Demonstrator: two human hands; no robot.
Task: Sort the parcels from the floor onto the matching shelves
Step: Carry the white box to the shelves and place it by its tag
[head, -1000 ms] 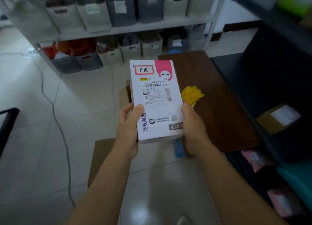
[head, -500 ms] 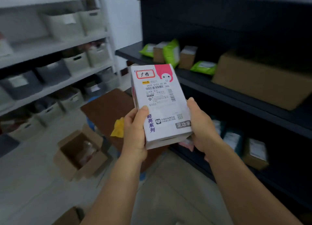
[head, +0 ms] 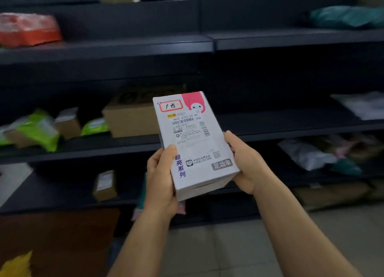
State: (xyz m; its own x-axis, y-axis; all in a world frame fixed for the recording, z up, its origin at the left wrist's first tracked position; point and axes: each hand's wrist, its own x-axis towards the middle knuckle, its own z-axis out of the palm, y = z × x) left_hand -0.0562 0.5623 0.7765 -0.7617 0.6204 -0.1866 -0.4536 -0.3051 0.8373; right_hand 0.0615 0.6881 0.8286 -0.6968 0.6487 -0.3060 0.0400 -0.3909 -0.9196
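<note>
Dark shelving (head: 207, 42) fills the background in several tiers, with pale tiled floor (head: 218, 245) below it and a brown tabletop (head: 58, 235) at the lower left.

In front of the shelves, at about the height of the middle tier, a white parcel (head: 193, 143) is held up, tilted with its top leaning away. The left hand (head: 161, 179) grips its left edge, thumb laid across the face; the right hand (head: 245, 164) clasps the right edge and lower corner.

A red-framed sticker at the parcel's top left carries the handwritten characters 广西. Beside it is a pink patch with a white cartoon face. The shipping label reads "G103" and "XGL" near a barcode; smaller lines are too fine to read. Purple characters 超亮系列 run down the lower left, and a grey tag reads 足功率.

Behind the parcel stands a brown carton (head: 131, 119), partly covered by it. Left of that lie green mailers (head: 39, 129) and a small box (head: 67, 123), all blurred. An orange-red package (head: 27, 29) sits on the tier above, and teal bags (head: 345, 17) at the upper right. Grey and pale bags (head: 307, 154) lie on the right-hand shelves, their labels illegible. A yellow object (head: 16, 266) is cut off at the bottom left corner.
</note>
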